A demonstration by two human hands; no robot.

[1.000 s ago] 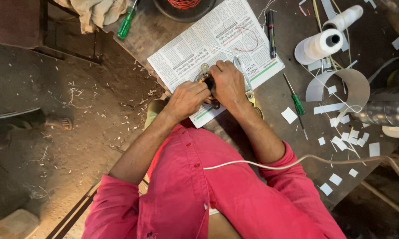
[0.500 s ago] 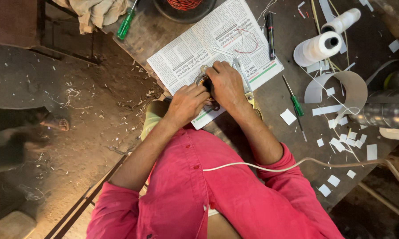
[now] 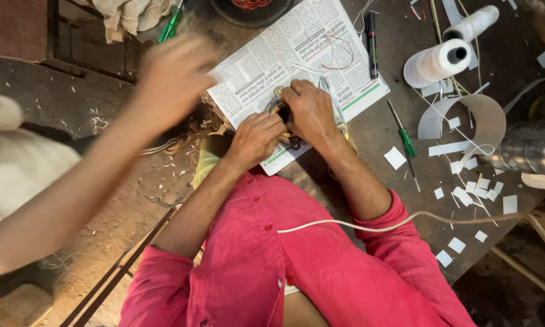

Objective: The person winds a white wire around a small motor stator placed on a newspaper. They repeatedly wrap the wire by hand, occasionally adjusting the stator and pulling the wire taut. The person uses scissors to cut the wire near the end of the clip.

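Observation:
My left hand (image 3: 254,140) and my right hand (image 3: 311,109) are pressed together over a small dark and orange part (image 3: 280,111), both gripping it. The part rests on a sheet of newspaper (image 3: 266,66) spread on the dark worktable (image 3: 417,200); my fingers hide most of it. A thin red wire (image 3: 339,51) lies curled on the newspaper beyond my right hand. My pink sleeves fill the lower middle of the view.
Another person's blurred hand (image 3: 169,79) and arm reach in from the left. To the right lie a green screwdriver (image 3: 405,139), white thread spools (image 3: 442,60), a curled paper strip (image 3: 484,118), a metal cylinder (image 3: 526,156), several white paper bits (image 3: 475,191) and a white cable (image 3: 405,219).
Another person's arm has swung in from the left, its hand now near the newspaper's left edge. My hands stay on the small part.

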